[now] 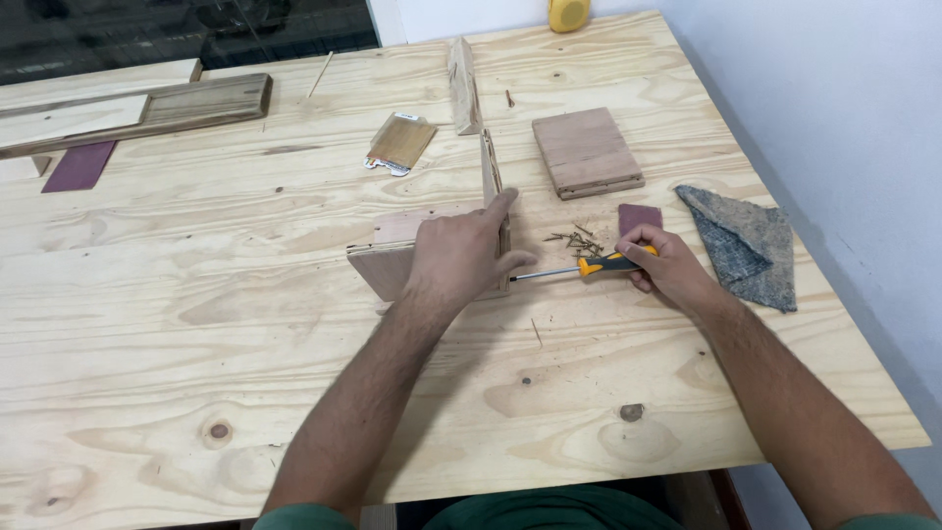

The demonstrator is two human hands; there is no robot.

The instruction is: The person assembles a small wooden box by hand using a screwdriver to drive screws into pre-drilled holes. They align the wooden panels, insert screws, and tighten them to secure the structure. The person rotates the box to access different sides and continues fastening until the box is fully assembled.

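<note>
Two hands busy: left hand (461,257) flat, pressing stiff light wooden box (392,260); right hand (667,267) grip wraps screwdriver (579,267) handle.

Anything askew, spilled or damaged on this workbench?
Nothing looks damaged. The one loose spot is a small heap of screws scattered straight on the table, beside the screwdriver held by the right hand. The left hand steadies the wooden box, whose upright board stands square.
</note>
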